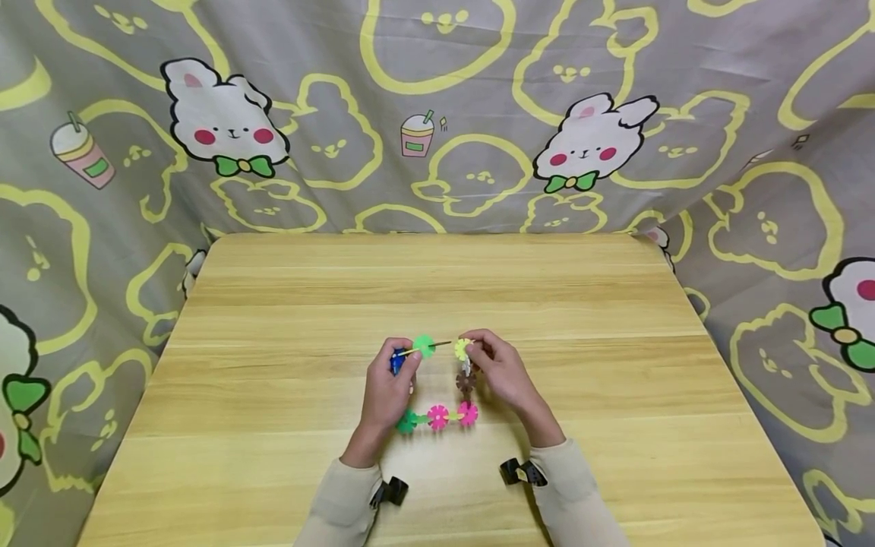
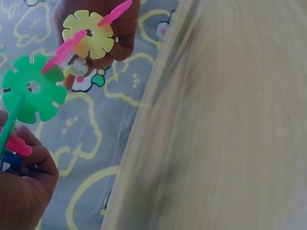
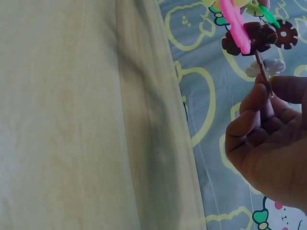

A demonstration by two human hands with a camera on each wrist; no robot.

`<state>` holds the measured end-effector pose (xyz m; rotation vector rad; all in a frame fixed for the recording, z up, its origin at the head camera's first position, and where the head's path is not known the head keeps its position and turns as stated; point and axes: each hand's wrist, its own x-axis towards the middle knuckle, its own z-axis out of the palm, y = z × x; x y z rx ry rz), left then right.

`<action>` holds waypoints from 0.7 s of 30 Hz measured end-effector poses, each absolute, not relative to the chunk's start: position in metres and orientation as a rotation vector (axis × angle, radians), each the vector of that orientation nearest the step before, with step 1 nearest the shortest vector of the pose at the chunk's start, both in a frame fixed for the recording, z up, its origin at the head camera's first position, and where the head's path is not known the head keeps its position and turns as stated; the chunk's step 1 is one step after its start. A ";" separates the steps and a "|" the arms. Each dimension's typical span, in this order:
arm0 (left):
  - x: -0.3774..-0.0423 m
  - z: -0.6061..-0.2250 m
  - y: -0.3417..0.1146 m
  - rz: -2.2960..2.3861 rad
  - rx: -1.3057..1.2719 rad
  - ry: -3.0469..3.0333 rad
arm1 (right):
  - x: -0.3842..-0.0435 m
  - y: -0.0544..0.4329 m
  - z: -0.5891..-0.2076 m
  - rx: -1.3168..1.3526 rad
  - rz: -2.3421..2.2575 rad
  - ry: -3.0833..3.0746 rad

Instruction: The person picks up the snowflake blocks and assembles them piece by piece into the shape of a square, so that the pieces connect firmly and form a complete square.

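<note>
Notched plastic snowflake discs, slotted into one another at right angles, form a bent chain between both hands. My left hand [image 1: 388, 391] grips its left end by a blue disc [image 1: 397, 362], with a green disc [image 1: 424, 346] just beyond the fingertips. From that green disc a thin brown disc [image 1: 440, 344], seen edge-on, points toward my right hand [image 1: 502, 372]. The right thumb and fingers pinch at a yellow disc [image 1: 462, 349], a small gap from the brown one. Below hang a dark brown disc [image 1: 466, 381], two pink discs [image 1: 437, 417] and a darker green disc [image 1: 407, 422].
A light wooden table [image 1: 581, 304] lies under the hands. Behind and at both sides hangs a grey curtain [image 1: 472, 91] with cartoon prints. Black straps [image 1: 391, 491] sit at both wrists over beige sleeves [image 1: 345, 494].
</note>
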<state>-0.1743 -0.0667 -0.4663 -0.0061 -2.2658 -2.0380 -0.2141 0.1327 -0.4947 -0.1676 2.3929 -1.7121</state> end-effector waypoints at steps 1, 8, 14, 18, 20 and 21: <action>-0.174 -0.466 -0.067 -2.034 -0.003 -2.268 | -0.214 0.132 -0.494 -0.163 -1.716 2.399; -0.174 -0.467 -0.066 -1.983 -0.008 -2.290 | -0.210 0.130 -0.490 -0.170 -1.791 2.436; -0.174 -0.468 -0.065 -1.949 -0.011 -2.307 | -0.207 0.128 -0.489 -0.268 -1.856 2.442; -0.174 -0.469 -0.064 -1.959 -0.013 -2.290 | -0.206 0.126 -0.489 -0.300 -1.872 2.444; -0.174 -0.470 -0.064 -1.959 -0.024 -2.282 | -0.206 0.126 -0.489 -0.312 -1.875 2.448; -0.174 -0.471 -0.064 -1.958 -0.030 -2.278 | -0.206 0.126 -0.489 -0.314 -1.874 2.455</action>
